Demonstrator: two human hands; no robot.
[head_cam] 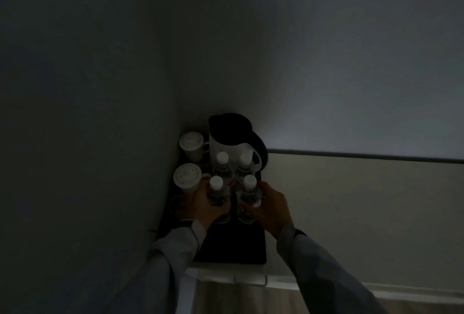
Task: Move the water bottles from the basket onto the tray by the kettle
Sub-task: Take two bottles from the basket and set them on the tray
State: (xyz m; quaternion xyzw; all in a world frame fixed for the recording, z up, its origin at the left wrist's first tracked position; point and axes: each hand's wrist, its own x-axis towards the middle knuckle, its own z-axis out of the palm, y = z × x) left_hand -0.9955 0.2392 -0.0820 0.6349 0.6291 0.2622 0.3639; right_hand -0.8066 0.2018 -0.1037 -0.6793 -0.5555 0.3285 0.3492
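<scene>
The scene is very dim. A dark tray point(233, 248) lies on a pale shelf in a wall corner, with a white kettle point(232, 141) with a black lid at its far end. Two clear water bottles with white caps stand just in front of the kettle, the far left bottle point(222, 163) and the far right bottle point(244, 163). My left hand point(204, 207) grips a near left bottle point(218, 191). My right hand point(268, 209) grips a near right bottle point(249, 191). Both held bottles are upright over the tray. No basket is in view.
Two white lidded cups, one cup point(192, 145) behind the other cup point(187, 179), stand on the tray's left side against the left wall point(100, 112). The back wall point(351, 87) runs to the right. The shelf's front edge point(226, 276) is just below the tray.
</scene>
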